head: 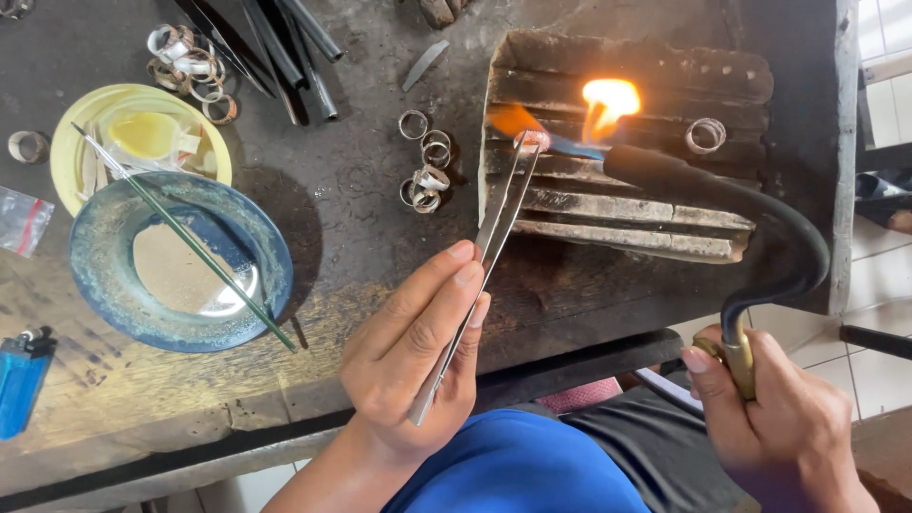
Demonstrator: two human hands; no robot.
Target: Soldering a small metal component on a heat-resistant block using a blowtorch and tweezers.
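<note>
The tweezers (480,275) in the left hand (413,356) are bare metal, smooth with a dull shine. At their tips the small ring (530,141) glows red-hot. The torch (750,237) in the right hand (779,427) has a matt black curved neck and a yellowish, brass-like fitting at the grip. The block (627,152) in the upper middle of the frame is rough, grooved and charred. Loose rings (425,161) beside it are shiny silvery metal. The workbench (351,218) is worn wood, scorched black and matt above, paler and scratched lower left. The blue dish (180,261) at left looks glazed and glossy; the lighter (21,380) is smooth blue plastic.
</note>
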